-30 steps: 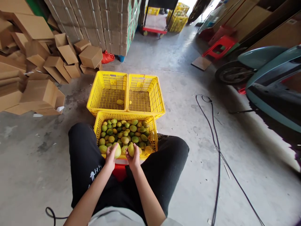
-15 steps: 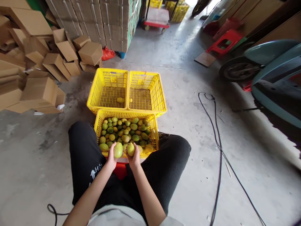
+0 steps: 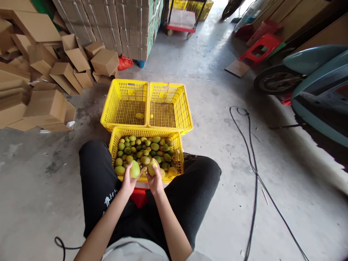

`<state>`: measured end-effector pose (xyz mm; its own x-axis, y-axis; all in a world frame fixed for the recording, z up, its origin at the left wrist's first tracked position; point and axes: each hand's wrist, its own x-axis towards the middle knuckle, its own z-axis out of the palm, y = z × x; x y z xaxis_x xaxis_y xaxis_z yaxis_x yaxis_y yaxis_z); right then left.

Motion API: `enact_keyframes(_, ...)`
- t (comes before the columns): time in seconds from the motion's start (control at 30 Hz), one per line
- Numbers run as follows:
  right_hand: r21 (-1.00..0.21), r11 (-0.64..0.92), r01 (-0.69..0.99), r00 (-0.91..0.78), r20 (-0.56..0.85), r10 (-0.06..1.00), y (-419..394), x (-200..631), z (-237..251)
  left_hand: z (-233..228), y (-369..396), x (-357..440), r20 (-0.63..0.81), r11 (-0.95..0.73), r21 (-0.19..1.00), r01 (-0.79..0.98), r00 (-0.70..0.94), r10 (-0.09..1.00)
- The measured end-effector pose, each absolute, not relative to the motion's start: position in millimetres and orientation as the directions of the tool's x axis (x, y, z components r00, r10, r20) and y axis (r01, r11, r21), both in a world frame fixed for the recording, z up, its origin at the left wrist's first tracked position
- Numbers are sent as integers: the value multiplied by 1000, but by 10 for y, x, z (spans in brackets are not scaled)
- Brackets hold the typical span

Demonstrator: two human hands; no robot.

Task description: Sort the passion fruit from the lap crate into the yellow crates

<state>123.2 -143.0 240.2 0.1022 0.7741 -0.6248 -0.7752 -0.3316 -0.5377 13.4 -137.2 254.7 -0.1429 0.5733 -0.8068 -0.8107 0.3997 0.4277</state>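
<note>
Two green-yellow fruits held over the near crate.

Left hand (image 3: 127, 183) clamped around a larger green fruit (image 3: 134, 169); right hand (image 3: 154, 181) closed on a smaller yellowish fruit (image 3: 151, 168), both above the near edge of the full yellow crate (image 3: 178, 154) between the knees. Two nearly bare yellow crates (image 3: 148, 99) just beyond, cardboard boxes (image 3: 46, 105) far left.

Fruit packing warehouse, concrete floor (image 3: 206, 108). Stacked cartons (image 3: 125, 25) and loose cardboard boxes (image 3: 46, 72) are lining the walls. Yellow crates (image 3: 146, 105) and a trolley (image 3: 181, 21) are standing about.
</note>
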Motion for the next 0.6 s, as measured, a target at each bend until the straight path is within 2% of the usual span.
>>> enact_keyframes(0.2,-493,-493,-717,-85,-640,764,-1455,1202,2392,2431,-1375,123,-853,550,344,-761,-8,522)
enact_keyframes(0.27,-504,-501,-703,-86,-639,764,-1463,1199,2398,2431,-1373,121,-854,565,331,-756,15,520)
enact_keyframes(0.4,-487,-451,-748,-51,-636,770,-1457,1204,2418,2457,-1362,119,-881,542,330,-773,-47,470)
enact_keyframes(0.5,-465,-415,-782,32,-696,718,-1441,1211,2413,2475,-1351,117,-905,532,297,-793,-56,422)
enact_keyframes(0.6,-418,-451,-789,27,-756,654,-1436,1209,2387,2480,-1345,112,-912,526,288,-800,-62,406)
